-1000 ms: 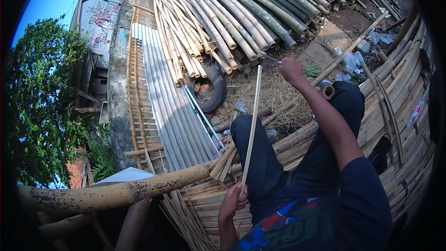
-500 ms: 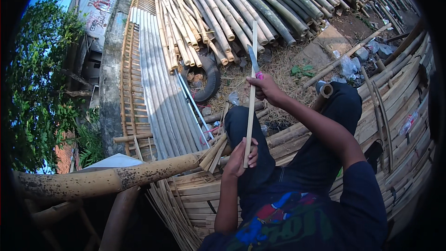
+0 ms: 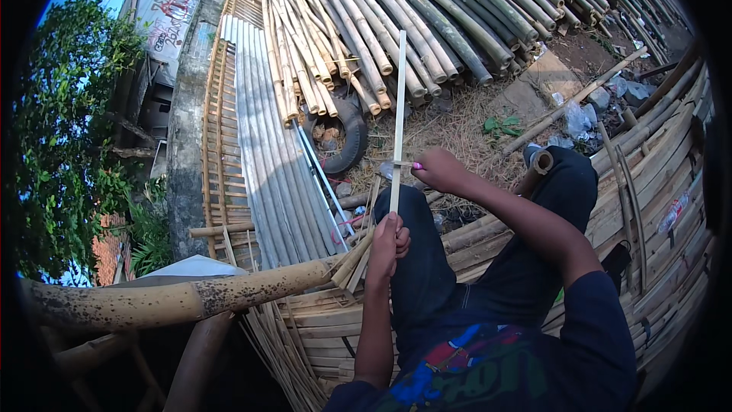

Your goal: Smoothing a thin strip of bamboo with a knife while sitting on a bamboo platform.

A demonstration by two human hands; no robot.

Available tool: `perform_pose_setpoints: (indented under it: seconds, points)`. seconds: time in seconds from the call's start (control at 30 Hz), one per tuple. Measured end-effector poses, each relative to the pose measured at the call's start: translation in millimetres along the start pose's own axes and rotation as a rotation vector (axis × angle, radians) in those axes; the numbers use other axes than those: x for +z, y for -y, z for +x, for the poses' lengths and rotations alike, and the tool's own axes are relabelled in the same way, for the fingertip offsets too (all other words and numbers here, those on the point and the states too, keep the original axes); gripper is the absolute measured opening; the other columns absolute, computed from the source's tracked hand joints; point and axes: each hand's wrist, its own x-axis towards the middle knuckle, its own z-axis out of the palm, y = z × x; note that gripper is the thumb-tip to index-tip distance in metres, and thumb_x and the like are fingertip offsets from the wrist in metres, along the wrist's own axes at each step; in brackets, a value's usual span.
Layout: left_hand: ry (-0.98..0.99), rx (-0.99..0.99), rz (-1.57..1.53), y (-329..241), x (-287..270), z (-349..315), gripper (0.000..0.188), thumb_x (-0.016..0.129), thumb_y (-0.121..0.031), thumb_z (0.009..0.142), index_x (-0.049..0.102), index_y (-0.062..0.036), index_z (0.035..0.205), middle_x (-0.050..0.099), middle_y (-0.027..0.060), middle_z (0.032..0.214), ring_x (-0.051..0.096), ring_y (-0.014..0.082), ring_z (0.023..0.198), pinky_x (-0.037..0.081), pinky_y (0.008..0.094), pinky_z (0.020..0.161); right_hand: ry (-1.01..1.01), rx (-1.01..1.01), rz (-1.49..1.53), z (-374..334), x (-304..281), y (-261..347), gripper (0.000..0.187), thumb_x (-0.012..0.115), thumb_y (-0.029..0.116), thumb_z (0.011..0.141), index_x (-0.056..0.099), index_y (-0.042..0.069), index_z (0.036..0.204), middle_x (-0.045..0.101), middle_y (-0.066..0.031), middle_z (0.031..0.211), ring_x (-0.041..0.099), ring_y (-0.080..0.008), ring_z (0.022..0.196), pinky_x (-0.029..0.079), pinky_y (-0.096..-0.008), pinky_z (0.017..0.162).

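We had our left hand (image 3: 387, 243) wrapped round the near end of a thin pale split-bamboo strip (image 3: 398, 118), just above our lap, and our right hand (image 3: 441, 170) pinched it a bit farther up. There was something small in that right hand against the strip, maybe a blade, but honestly we couldn't tell. The strip stood nearly upright, its far tip over the stack of long green-grey bamboo poles (image 3: 427, 23).

Progress-wise we'd guess early to middle: the strip looked clean and even, but the right hand sat near its low end, so most of the length looked left to work.

On the near left lay a thick speckled bamboo pole (image 3: 175, 301), an old black tyre (image 3: 352, 137) lay beyond, and flat split slats (image 3: 320, 328) were under us.
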Motion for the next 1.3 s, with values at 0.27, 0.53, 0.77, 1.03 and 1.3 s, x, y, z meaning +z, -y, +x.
perform_pose_setpoints:
  seconds: [0.27, 0.53, 0.77, 1.03, 1.3]
  points:
    - [-0.048, 0.081, 0.303, -4, 4, 7, 0.033, 0.040, -0.037, 0.101, 0.038, -0.0131, 0.079, 0.027, -0.0054, 0.054, 0.022, 0.0040, 0.042, 0.016, 0.0211, 0.038, 0.158, -0.281, -0.191, -14, 22, 13, 0.020, 0.059, 0.023, 0.074, 0.064, 0.005, 0.067, 0.060, -0.0186, 0.062, 0.063, -0.0377, 0.063, 0.049, -0.0491, 0.059]
    - [-0.091, 0.117, 0.417, -15, 15, 1, 0.031, 0.040, -0.034, 0.102, 0.038, -0.0129, 0.079, 0.029, -0.0053, 0.054, 0.025, 0.0039, 0.042, 0.017, 0.0213, 0.038, -0.178, -0.108, -0.256, 16, 25, -32, 0.020, 0.057, 0.022, 0.075, 0.059, 0.005, 0.065, 0.058, -0.0173, 0.059, 0.060, -0.0385, 0.059, 0.046, -0.0494, 0.054]
    - [0.000, -0.112, -0.135, 19, -7, -29, 0.031, 0.040, -0.036, 0.101, 0.038, -0.0142, 0.078, 0.021, -0.0069, 0.052, 0.017, 0.0036, 0.040, 0.013, 0.0200, 0.035, -0.540, 0.387, 0.044, 46, -31, -116, 0.040, 0.055, 0.033, 0.086, 0.058, 0.001, 0.062, 0.056, -0.0154, 0.055, 0.054, -0.0317, 0.047, 0.042, -0.0442, 0.048]
    - [0.070, -0.040, -0.014, 7, -15, -9, 0.033, 0.037, -0.037, 0.101, 0.043, -0.0098, 0.083, 0.027, -0.0062, 0.054, 0.022, 0.0031, 0.041, 0.020, 0.0194, 0.037, 0.119, 0.356, 1.181, 19, 16, -11, 0.030, 0.061, 0.034, 0.091, 0.059, 0.006, 0.080, 0.033, 0.0078, 0.048, 0.028, -0.0051, 0.037, 0.019, -0.0242, 0.038]
    - [0.116, -0.051, -0.111, 10, -2, 21, 0.022, 0.043, -0.021, 0.095, 0.054, -0.0023, 0.101, 0.033, -0.0049, 0.060, 0.024, 0.0028, 0.044, 0.019, 0.0179, 0.037, 0.131, 0.315, 1.062, 22, -5, -16, 0.029, 0.060, 0.030, 0.091, 0.058, 0.007, 0.073, 0.039, 0.0046, 0.050, 0.033, -0.0083, 0.039, 0.023, -0.0263, 0.040]
